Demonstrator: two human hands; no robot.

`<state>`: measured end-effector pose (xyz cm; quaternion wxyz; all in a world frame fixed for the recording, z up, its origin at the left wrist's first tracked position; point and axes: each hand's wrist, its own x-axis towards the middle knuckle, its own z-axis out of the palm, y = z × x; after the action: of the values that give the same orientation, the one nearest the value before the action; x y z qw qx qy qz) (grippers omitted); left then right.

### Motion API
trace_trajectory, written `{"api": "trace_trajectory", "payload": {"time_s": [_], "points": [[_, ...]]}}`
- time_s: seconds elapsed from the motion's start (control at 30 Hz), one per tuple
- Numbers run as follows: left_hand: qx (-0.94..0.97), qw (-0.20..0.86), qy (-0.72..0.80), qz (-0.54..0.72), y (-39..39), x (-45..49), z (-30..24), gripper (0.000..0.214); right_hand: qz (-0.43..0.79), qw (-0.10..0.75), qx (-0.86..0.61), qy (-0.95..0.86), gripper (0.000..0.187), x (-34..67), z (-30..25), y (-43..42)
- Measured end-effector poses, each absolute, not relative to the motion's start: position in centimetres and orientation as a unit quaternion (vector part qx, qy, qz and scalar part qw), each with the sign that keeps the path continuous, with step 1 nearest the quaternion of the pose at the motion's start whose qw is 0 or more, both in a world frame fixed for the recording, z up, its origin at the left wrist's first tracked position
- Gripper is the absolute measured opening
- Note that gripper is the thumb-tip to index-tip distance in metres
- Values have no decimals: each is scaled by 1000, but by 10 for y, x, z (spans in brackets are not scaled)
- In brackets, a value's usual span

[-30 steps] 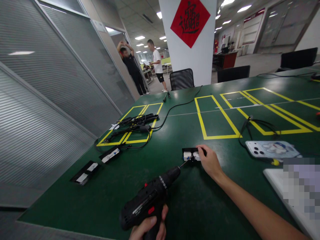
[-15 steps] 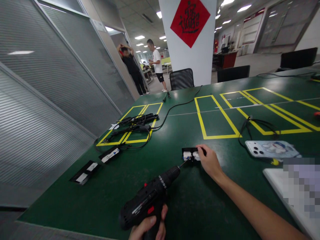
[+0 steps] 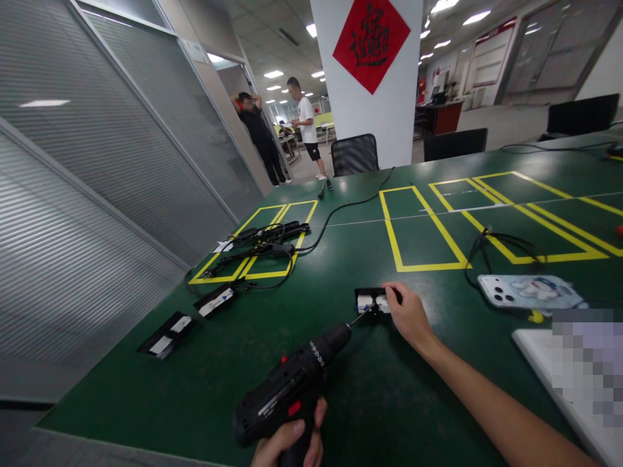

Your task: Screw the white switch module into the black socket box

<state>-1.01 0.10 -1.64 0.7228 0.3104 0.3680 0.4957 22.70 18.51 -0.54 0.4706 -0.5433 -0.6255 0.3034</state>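
Note:
My left hand [image 3: 289, 447] is at the bottom edge, wrapped round the grip of a black cordless drill [image 3: 287, 389]. The drill's bit [image 3: 361, 316] points up and right, its tip touching a small black and white part [image 3: 372, 300] that lies on the green table [image 3: 302, 350]. My right hand [image 3: 407, 312] reaches in from the right. Its fingers are closed on the right end of the part and pin it to the table.
Two similar black and white parts [image 3: 165, 334] [image 3: 215, 301] lie at the left. Black cables and strips [image 3: 263, 243] sit in a yellow-taped box. A phone [image 3: 528, 290] with a cable lies at the right beside a white board [image 3: 569, 383]. Two people [image 3: 280, 130] stand far back.
My hands, the drill and the part have stayed where they were. A far person in black has lowered raised arms toward the head.

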Motion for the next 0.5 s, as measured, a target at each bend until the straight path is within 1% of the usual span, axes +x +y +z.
{"api": "trace_trajectory", "payload": {"time_s": [0.5], "points": [[307,715,385,496,0,-7,-10,28,299,475,-538,-629,30,227,-6,184]]}}
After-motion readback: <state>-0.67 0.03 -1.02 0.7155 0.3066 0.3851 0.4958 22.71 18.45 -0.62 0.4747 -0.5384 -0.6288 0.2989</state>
